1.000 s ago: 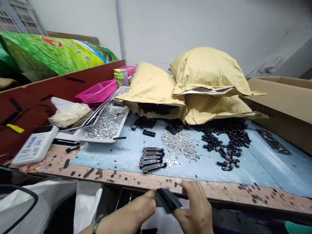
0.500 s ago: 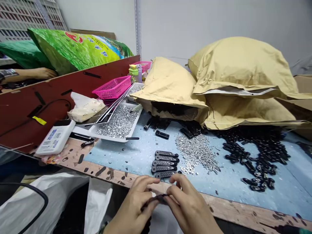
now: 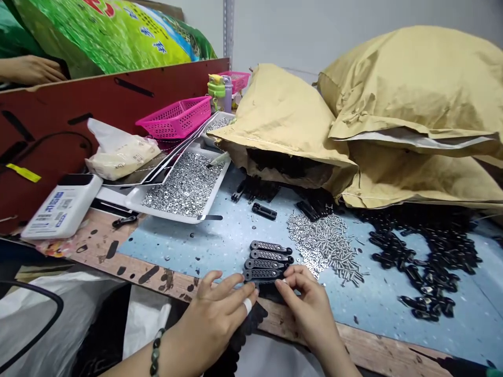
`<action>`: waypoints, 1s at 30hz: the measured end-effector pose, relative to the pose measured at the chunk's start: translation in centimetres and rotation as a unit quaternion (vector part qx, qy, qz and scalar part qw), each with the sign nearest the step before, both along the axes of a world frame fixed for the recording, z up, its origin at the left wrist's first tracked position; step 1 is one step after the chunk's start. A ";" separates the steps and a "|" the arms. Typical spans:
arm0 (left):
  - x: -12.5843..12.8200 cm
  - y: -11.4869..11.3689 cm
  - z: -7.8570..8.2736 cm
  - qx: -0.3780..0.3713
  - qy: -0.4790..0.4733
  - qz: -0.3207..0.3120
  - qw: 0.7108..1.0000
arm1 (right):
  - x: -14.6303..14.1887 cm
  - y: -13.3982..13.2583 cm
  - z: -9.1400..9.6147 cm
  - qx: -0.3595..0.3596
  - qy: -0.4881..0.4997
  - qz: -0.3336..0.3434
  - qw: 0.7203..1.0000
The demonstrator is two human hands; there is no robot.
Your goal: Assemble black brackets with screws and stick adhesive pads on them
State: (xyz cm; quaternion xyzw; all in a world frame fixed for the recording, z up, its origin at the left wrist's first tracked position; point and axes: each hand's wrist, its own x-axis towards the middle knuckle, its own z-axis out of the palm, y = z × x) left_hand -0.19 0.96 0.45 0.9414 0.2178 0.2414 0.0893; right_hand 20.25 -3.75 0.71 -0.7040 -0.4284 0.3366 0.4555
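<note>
Both my hands are at the near edge of the blue mat (image 3: 220, 235). My left hand (image 3: 220, 314) and my right hand (image 3: 306, 303) pinch the ends of a black slotted metal bar (image 3: 263, 285), which lies against the near end of a row of similar bars (image 3: 269, 260). Just right of my right hand lies a heap of small steel screws and washers (image 3: 324, 246). A larger pile of black metal parts (image 3: 424, 262) spreads further right.
A white tray of steel nuts (image 3: 183, 186) and a pink plastic basket (image 3: 176, 118) stand left of big kraft-paper bags (image 3: 286, 125). A red board (image 3: 98, 99) rises behind them. Beyond it shows another person's hand (image 3: 31, 70). A white plastic bag (image 3: 66, 314) hangs below the bench edge.
My hands have risen from the bench edge onto the mat, bringing the black bar up to the row. The view has turned and moved closer, so the bags look larger.
</note>
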 end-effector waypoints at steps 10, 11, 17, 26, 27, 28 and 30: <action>-0.2 0.0 -0.1 -0.026 -0.002 -0.010 1.000 | 0.3 0.1 -0.1 -0.013 0.004 0.016 1.000; -0.2 0.1 -0.1 -0.027 -0.002 -0.010 1.000 | 0.3 0.0 -0.2 -0.012 0.001 0.017 1.000; 0.0 0.2 0.0 -0.033 -0.010 -0.004 0.999 | 0.2 -0.1 -0.4 0.008 -0.056 0.031 0.998; 1.2 0.5 0.9 -0.076 -0.002 -0.001 0.997 | 0.9 -0.3 -0.3 0.007 -0.361 0.092 0.928; 1.1 0.6 1.1 -0.094 -0.005 0.003 0.996 | 1.0 -0.4 0.0 -0.001 -0.388 0.084 0.918; 1.0 0.6 1.4 -0.114 -0.007 0.010 0.993 | 1.1 -0.4 0.5 0.000 -0.397 0.082 0.914; 0.8 0.7 1.8 -0.146 -0.004 0.025 0.989 | 0.9 -0.6 1.5 0.037 -0.367 0.117 0.922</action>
